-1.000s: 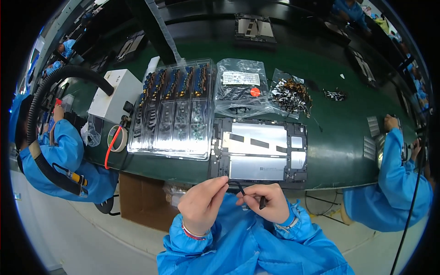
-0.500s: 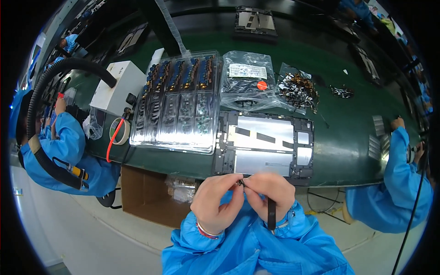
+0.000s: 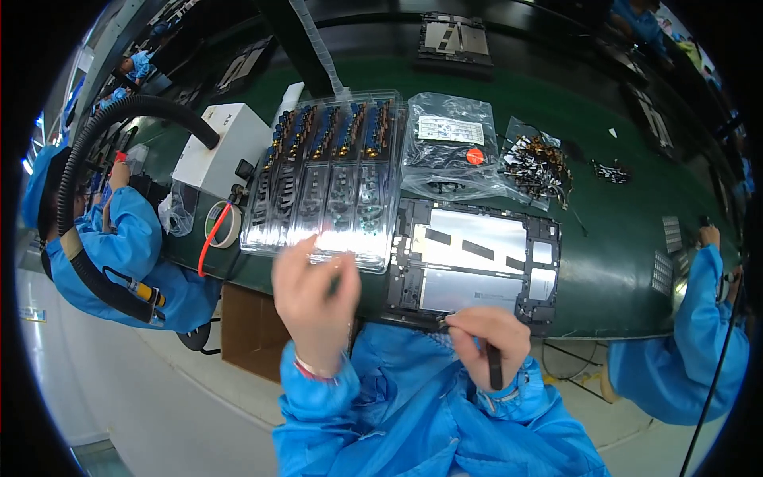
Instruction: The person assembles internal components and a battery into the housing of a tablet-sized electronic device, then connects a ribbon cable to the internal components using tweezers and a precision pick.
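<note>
My left hand (image 3: 314,290) is raised by the front edge of the clear plastic tray (image 3: 318,256), blurred by motion. Its thumb and fingers are apart, with nothing visible in them. Over the front edge of the open tablet-like device (image 3: 548,274), my right hand (image 3: 491,338) is closed. A slim black tool (image 3: 495,370), seemingly tweezers, sticks out below its palm; the tool's tip is hidden. A tiny dark part (image 3: 443,321) shows at the right fingertips, too small to name. The device lies flat, showing silver panels with black strips.
Behind the device lie a plastic bag (image 3: 449,107) and a heap of small cables (image 3: 536,171). Left are a white box (image 3: 230,151) with a black hose (image 3: 119,107) and a tape roll (image 3: 228,230). A cardboard box (image 3: 250,334) stands below the edge. Co-workers sit on both sides.
My hands were together at the device's front edge; my left hand has moved left and up toward the tray. The right hand stays near the device with the black tool. The view has shifted slightly.
</note>
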The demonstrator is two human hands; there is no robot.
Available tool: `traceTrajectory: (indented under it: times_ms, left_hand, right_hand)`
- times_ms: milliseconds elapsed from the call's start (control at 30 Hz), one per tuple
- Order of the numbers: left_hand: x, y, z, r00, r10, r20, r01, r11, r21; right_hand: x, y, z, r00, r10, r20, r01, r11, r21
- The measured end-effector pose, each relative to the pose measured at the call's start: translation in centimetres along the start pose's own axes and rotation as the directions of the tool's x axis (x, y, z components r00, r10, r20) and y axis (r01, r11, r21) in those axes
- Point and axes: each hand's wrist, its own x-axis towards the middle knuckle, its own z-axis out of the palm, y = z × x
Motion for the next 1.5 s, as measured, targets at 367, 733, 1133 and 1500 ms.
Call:
traceTrajectory:
  times_ms: [367, 733, 1133, 1500]
  left_hand:
    - [2.8, -4.4, 2.1, 0.896, 0.095, 0.435, -0.324, 0.808, 0.493]
    - [3.3, 4.1, 6.6, 0.746, 0.342, 0.572, -0.141, 0.920, -0.366]
    - [2.4, 3.0, 12.5, 0.831, 0.331, 0.447, -0.119, 0.891, -0.438]
    - [2.4, 2.4, 12.6, 0.808, 0.339, 0.481, -0.099, 0.884, -0.456]
  right_hand:
    - [-1.0, 1.0, -3.6, 0.978, 0.185, -0.094, -0.168, 0.972, 0.162]
    - [7.3, 6.6, -5.8, 0.968, -0.210, 0.135, 0.247, 0.720, -0.649]
    - [8.1, 10.1, -4.3, 0.901, -0.183, 0.394, 0.429, 0.516, -0.742]
    - [7.9, 9.4, -3.3, 0.893, -0.158, 0.422, 0.445, 0.460, -0.768]
